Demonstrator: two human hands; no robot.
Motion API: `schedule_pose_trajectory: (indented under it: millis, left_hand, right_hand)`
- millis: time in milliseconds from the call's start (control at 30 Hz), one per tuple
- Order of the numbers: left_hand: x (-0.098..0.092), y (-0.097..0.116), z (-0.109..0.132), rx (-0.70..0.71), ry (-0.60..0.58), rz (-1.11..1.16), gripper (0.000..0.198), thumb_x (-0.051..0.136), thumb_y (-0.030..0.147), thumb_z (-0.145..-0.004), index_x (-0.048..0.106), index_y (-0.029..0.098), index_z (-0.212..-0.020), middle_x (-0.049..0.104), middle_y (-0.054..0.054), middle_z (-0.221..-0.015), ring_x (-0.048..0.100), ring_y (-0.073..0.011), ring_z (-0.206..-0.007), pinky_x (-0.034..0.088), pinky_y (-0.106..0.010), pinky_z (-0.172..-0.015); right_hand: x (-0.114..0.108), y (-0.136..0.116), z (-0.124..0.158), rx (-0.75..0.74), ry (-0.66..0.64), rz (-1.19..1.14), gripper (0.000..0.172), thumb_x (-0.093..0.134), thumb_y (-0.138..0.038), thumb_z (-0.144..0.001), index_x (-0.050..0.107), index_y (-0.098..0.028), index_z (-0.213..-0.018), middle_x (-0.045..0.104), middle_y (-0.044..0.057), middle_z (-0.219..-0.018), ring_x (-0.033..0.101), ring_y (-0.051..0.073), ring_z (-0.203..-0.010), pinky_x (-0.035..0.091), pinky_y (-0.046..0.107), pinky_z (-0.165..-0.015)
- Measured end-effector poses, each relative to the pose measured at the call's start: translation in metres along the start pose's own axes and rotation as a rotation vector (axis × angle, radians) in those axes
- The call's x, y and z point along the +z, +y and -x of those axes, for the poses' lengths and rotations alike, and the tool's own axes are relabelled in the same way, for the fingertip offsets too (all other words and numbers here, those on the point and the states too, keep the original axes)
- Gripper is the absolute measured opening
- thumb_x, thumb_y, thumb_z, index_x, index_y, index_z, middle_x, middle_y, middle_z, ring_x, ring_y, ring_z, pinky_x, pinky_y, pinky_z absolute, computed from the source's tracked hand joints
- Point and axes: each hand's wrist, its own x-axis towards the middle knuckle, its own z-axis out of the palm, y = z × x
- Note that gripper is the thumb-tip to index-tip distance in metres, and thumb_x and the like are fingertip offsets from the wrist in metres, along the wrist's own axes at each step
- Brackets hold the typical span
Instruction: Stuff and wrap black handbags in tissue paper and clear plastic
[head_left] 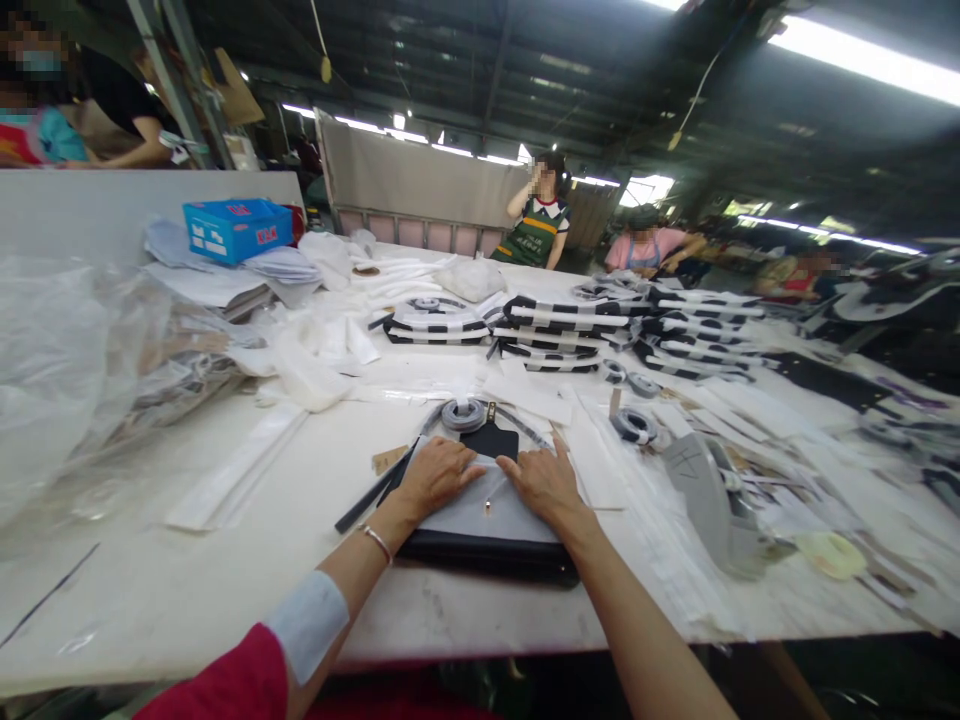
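A black handbag (487,555) lies flat on the table in front of me, its front covered by a pale translucent sheet (480,525). A small metal fitting (487,507) shows in the middle of the sheet. My left hand (439,475) grips the far left edge of the sheet, thumb pointing inward. Opposite it, my right hand (544,483) grips the far right edge, with its thumb toward the left one. Beyond the thumbs lie a black tab (489,441) and a wrapped grey strap coil (463,414). The fingertips under the edge are partly hidden.
Stacks of black bags with white wrapping (562,325) stand farther back. At right is a grey tape dispenser (701,500); strips of white sheet lie around it. A blue box (238,230) and crumpled plastic (67,370) are at left. Several people work beyond the table.
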Motion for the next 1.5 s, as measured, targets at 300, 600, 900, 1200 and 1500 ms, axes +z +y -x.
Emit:
schedule_pose_trajectory:
  millis: [300,600,900,1200,1500]
  left_hand:
    - [0.001,0.0,-0.004,-0.09,0.033,-0.035,0.045,0.042,0.053,-0.098,0.068,0.017,-0.091,0.068,-0.008,-0.09,0.064,-0.0231,-0.086,0.044,-0.038,-0.08]
    - [-0.001,-0.001,-0.009,-0.125,0.025,-0.04,0.05,0.041,0.055,-0.098,0.071,0.018,-0.083,0.07,-0.008,-0.089,0.064,-0.0235,-0.089,0.044,-0.037,-0.081]
    - [0.001,0.003,-0.014,-0.174,0.03,-0.056,0.049,0.042,0.049,-0.098,0.072,0.015,-0.081,0.072,-0.013,-0.082,0.066,-0.0291,-0.084,0.043,-0.044,-0.082]
    - [0.008,0.003,-0.011,-0.174,0.094,-0.047,0.042,0.045,0.045,-0.098,0.071,0.016,-0.082,0.072,-0.013,-0.084,0.065,-0.0273,-0.085,0.042,-0.043,-0.084]
    - [0.01,0.003,-0.009,-0.159,0.112,-0.046,0.032,0.045,0.03,-0.097,0.069,0.014,-0.084,0.071,-0.011,-0.084,0.063,-0.0255,-0.085,0.042,-0.042,-0.085]
  right_hand:
    - [-0.003,0.0,-0.006,-0.082,-0.064,0.0,0.056,0.029,-0.052,-0.103,0.073,-0.018,-0.098,0.075,0.011,-0.096,0.067,0.025,-0.099,0.033,0.043,-0.101]
    - [0.004,-0.002,-0.011,-0.103,-0.095,-0.005,0.052,0.028,-0.05,-0.104,0.072,-0.023,-0.102,0.075,0.008,-0.093,0.069,0.022,-0.089,0.042,0.035,-0.083]
    - [0.019,0.002,-0.019,0.144,0.023,-0.124,0.06,0.044,-0.062,-0.094,0.056,-0.015,-0.129,0.068,0.016,-0.119,0.063,0.03,-0.111,0.042,0.042,-0.092]
    - [0.029,0.015,-0.023,0.111,0.134,-0.649,0.08,0.065,-0.034,-0.078,0.032,-0.015,-0.148,0.071,0.009,-0.111,0.065,0.025,-0.105,0.045,0.039,-0.098]
    - [0.046,0.023,-0.019,-0.113,0.343,-0.736,0.016,0.058,-0.023,-0.079,0.064,-0.022,-0.093,0.069,0.006,-0.098,0.062,0.025,-0.099,0.043,0.046,-0.099]
